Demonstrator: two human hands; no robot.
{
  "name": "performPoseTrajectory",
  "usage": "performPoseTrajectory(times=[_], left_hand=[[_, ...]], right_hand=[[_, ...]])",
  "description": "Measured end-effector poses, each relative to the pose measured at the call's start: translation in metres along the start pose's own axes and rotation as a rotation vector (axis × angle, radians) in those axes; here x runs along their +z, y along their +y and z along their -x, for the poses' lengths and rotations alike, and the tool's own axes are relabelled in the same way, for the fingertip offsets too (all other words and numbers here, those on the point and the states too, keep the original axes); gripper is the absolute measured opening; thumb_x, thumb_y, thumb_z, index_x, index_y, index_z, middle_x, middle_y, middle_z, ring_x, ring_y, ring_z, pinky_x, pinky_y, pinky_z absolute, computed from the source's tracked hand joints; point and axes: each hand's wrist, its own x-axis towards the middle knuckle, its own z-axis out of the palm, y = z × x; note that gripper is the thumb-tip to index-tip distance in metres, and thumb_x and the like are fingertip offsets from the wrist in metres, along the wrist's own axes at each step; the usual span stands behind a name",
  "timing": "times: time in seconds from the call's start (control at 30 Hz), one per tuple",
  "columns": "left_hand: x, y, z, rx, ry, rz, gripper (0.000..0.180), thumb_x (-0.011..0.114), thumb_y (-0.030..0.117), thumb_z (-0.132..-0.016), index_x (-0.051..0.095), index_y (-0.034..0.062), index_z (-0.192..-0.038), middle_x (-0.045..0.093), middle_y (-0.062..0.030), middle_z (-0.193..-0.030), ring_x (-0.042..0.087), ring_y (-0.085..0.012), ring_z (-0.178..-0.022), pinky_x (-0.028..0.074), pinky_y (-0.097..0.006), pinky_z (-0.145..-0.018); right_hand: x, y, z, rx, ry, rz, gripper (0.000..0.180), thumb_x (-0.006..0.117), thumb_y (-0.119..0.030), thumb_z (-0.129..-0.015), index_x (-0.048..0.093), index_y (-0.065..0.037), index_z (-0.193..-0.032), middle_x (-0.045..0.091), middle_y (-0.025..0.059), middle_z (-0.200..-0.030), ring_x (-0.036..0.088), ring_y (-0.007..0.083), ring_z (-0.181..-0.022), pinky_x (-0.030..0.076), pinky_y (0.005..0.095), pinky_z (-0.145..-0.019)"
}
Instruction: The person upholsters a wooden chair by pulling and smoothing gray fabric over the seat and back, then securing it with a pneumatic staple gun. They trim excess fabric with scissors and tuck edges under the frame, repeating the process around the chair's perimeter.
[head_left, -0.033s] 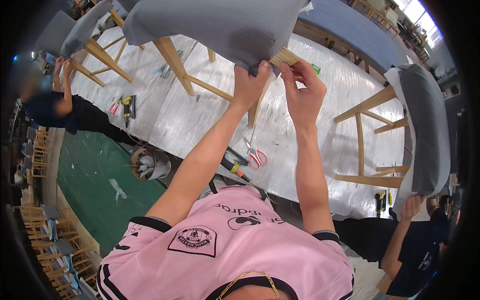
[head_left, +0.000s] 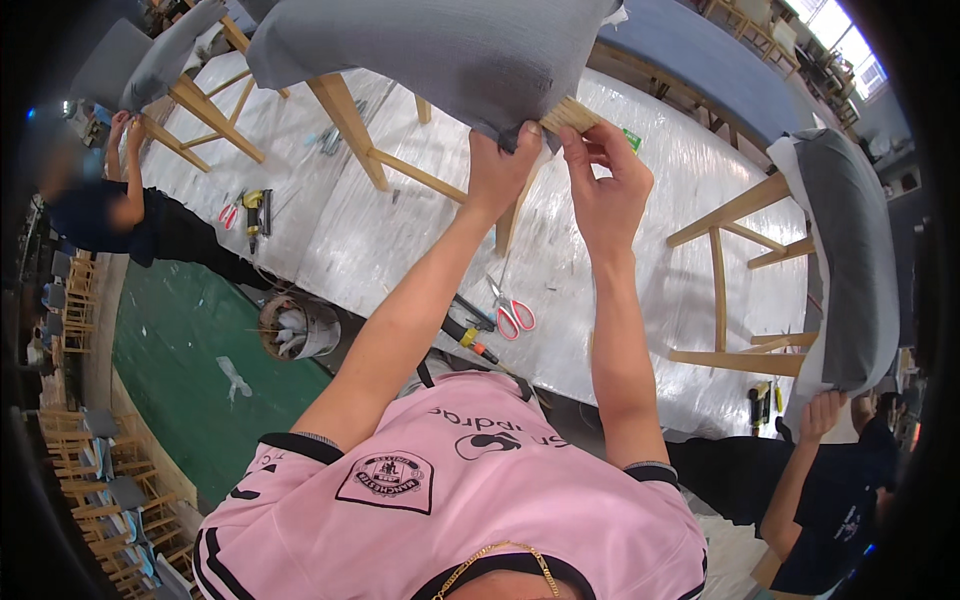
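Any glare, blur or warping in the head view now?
Head view: glare streaks the plastic-covered tabletop; the window washes out; one co-worker's head at left is blurred; the green floor bows along its edge; left hand and right hand look fairly sharp.

1 head-worn fisheye, looking down, close

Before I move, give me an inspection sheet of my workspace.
Surface: worktable, covered in clear film, small scraps scattered.
Job's things: gray-upholstered chair with wooden legs.
Clutter: red-handled scissors and a black-and-yellow power tool near the table's edge.
Grippers: bare hands; left hand pinches gray fabric at the chair's corner; right hand touches a ribbed tan piece, grip unclear.
Cables: none clearly traceable.
Surroundings: bucket beside the table; co-workers left and right.
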Motion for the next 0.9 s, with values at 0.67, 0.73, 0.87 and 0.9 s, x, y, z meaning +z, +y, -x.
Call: performPoseTrajectory(times=[0.67,0.73,0.87,0.9], left_hand=[[0.006,0.003,-0.007,0.004,-0.014,0.005,0.017,0.057,0.010,-0.094,0.064,-0.0048,-0.098,0.067,-0.0040,-0.091,0.060,-0.0116,-0.085,0.049,-0.030,-0.075],[0.006,0.003,-0.006,-0.012,-0.007,-0.001,0.016,0.057,0.010,-0.094,0.064,-0.0045,-0.098,0.067,-0.0039,-0.091,0.060,-0.0117,-0.084,0.049,-0.031,-0.075],[0.007,0.004,-0.006,-0.037,0.016,0.002,0.016,0.059,0.011,-0.094,0.065,-0.0041,-0.093,0.067,-0.0037,-0.088,0.060,-0.0112,-0.082,0.049,-0.031,-0.073],[0.007,0.002,-0.006,-0.036,0.014,0.004,0.016,0.060,0.011,-0.094,0.065,-0.0040,-0.092,0.067,-0.0037,-0.087,0.060,-0.0113,-0.082,0.049,-0.031,-0.073]], right_hand=[[0.012,-0.005,-0.013,-0.164,0.022,0.214,0.016,0.078,-0.007,-0.084,0.067,-0.003,-0.096,0.069,0.0082,-0.079,0.068,0.0162,-0.063,0.052,0.0282,-0.057],[0.013,-0.006,-0.012,-0.175,0.031,0.214,0.015,0.078,-0.007,-0.084,0.066,-0.003,-0.093,0.069,0.0076,-0.078,0.068,0.0158,-0.062,0.051,0.0281,-0.056],[0.017,-0.009,-0.010,-0.208,0.046,0.220,0.014,0.077,-0.007,-0.084,0.065,-0.003,-0.090,0.068,0.0071,-0.078,0.068,0.0153,-0.061,0.050,0.0274,-0.055],[0.018,-0.011,-0.009,-0.215,0.051,0.220,0.015,0.077,-0.007,-0.084,0.065,-0.003,-0.090,0.069,0.0071,-0.079,0.068,0.0152,-0.061,0.050,0.0272,-0.054]])
